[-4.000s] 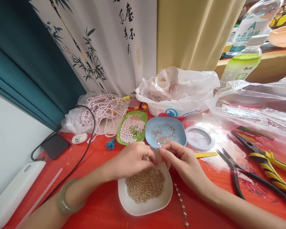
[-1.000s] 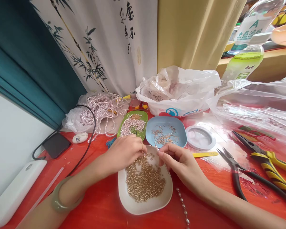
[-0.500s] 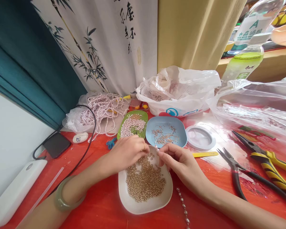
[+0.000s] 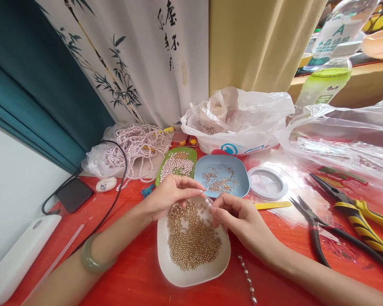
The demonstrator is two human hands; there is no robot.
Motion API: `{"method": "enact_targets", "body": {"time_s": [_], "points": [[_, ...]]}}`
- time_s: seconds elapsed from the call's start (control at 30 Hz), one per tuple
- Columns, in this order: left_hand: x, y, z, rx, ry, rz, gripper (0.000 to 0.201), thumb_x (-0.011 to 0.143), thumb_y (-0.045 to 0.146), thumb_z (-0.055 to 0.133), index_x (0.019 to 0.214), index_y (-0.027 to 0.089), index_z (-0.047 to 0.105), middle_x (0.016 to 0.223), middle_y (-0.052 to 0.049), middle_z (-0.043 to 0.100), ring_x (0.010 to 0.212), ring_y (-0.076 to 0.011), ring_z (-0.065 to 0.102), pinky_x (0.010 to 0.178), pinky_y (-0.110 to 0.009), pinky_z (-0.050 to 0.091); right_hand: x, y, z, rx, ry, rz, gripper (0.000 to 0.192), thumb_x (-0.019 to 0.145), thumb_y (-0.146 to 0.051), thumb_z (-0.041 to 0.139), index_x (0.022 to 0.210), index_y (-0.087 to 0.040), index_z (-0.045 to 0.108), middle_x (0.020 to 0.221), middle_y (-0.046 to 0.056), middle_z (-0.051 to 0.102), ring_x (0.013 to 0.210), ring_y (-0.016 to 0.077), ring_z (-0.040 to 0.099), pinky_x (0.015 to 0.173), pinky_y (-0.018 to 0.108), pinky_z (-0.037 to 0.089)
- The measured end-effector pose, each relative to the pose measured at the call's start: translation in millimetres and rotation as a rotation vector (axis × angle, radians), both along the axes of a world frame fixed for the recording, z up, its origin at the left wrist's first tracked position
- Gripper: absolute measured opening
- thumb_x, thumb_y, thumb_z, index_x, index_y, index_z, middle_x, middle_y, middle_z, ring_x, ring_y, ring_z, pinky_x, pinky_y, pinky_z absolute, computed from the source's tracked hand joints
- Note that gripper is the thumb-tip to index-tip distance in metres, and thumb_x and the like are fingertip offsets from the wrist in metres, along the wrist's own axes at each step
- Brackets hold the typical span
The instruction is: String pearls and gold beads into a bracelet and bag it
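Over the far end of a white dish (image 4: 166, 272) filled with small gold beads (image 4: 194, 246), both hands come close together. My left hand (image 4: 172, 196) is closed in a pinch, thumb against fingers, with a tiny pale bead (image 4: 202, 194) at its tips. My right hand (image 4: 234, 212) pinches the end of a piece of beadwork with pearly beads (image 4: 210, 205). A bead strand (image 4: 248, 280) lies on the table below the right wrist; whether it joins the pinched piece is hidden by the hand.
Behind the dish are a green tray (image 4: 159, 172) of pink and gold beads and a blue tray (image 4: 204, 163) of metal pins. Yellow tweezers (image 4: 272, 205), black pliers (image 4: 312, 221) and yellow-black pliers (image 4: 354, 212) lie right. Pink bead strings (image 4: 134, 144) and a black cable (image 4: 126, 170) are left.
My left hand has turned and lifted off the beads, its fingertips now stretched towards my right hand with a small bead. My right hand has stayed nearly in place.
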State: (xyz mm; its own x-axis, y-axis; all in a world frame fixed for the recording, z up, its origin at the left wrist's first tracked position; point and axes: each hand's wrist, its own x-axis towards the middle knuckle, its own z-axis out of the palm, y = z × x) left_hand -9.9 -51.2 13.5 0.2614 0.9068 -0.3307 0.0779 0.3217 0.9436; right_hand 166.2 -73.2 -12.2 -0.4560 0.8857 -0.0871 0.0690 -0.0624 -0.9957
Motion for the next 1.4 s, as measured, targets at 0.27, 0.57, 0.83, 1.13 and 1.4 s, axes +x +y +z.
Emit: {"method": "enact_targets", "body": {"time_s": [0.27,0.57,0.83,1.13,1.4], "points": [[0.8,-0.1,-0.9,0.007,-0.011,0.007,0.009,0.062,0.018,0.07,0.071,0.017,0.07,0.066,-0.001,0.066,0.046,-0.0033,0.045,0.039,-0.014,0.03,1.4,0.0,-1.1,0.009,-0.003,-0.002,0.012,0.071,-0.014,0.047,0.059,-0.017,0.051,0.053,-0.003,0.055,0.049,0.0075,0.048,0.047,0.02,0.036],[3.3,-2.7,1.9,0.08,0.113,-0.019,0.013,0.062,0.02,0.069,0.074,0.015,0.068,0.068,-0.002,0.065,0.052,-0.0072,0.05,0.044,-0.018,0.037,2.0,-1.8,0.7,0.015,-0.018,0.001,0.013,0.072,-0.016,0.047,0.06,-0.017,0.051,0.054,-0.003,0.055,0.05,0.0078,0.048,0.048,0.02,0.036],[3.3,-2.5,6.3,0.137,0.131,-0.027,0.013,0.062,0.022,0.069,0.069,0.013,0.063,0.065,0.0,0.059,0.056,-0.0081,0.051,0.045,-0.018,0.039,1.4,1.0,-2.5,0.031,-0.025,0.029,0.016,0.079,-0.025,0.047,0.066,-0.017,0.052,0.058,-0.001,0.058,0.053,0.0094,0.052,0.05,0.021,0.038],[0.6,-2.6,3.9,0.102,0.108,-0.082,0.013,0.062,0.022,0.069,0.069,0.012,0.064,0.063,0.0,0.06,0.05,-0.0065,0.049,0.048,-0.019,0.039,3.0,-0.1,-2.1,0.092,-0.05,0.023,0.018,0.08,-0.026,0.049,0.065,-0.017,0.052,0.059,-0.001,0.057,0.055,0.0098,0.051,0.051,0.022,0.039],[2.5,-3.6,8.3,0.125,0.099,-0.062,0.01,0.064,0.023,0.067,0.069,0.014,0.066,0.066,-0.002,0.062,0.056,-0.0086,0.051,0.048,-0.019,0.039,2.1,0.2,-0.3,0.046,-0.013,0.04,0.017,0.079,-0.027,0.05,0.067,-0.016,0.055,0.061,0.0,0.059,0.057,0.0109,0.054,0.054,0.023,0.041]]}}
